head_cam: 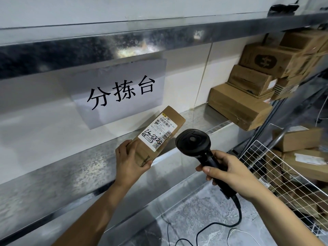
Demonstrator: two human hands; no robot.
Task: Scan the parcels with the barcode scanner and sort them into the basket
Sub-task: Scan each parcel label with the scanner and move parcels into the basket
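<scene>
Gripping a small cardboard parcel (156,137) at its near end, the person's left hand (130,159) was wrapped round the box, thumb along the near edge and fingers tucked behind it, tilting it up above the metal shelf (53,167). The parcel's white shipping label (158,133), printed with barcodes and marked by hand in black, faced up and toward the camera. The right hand (229,174) was closed tightly round the handle of a black barcode scanner (195,144), thumb laid across the grip, with the scanner's round head just beside the right edge of the parcel and near the label. A black cable (236,215) ran from the base of the handle down toward the grey floor (191,215). On the wall behind the parcel hung a white paper sign (122,93) bearing three black Chinese characters. At the far right end of the shelf stood a stack of brown cardboard boxes (248,89). Near right, a white wire basket (276,171) held several more brown parcels (298,139), some showing white labels, well apart from the one in the left hand.
</scene>
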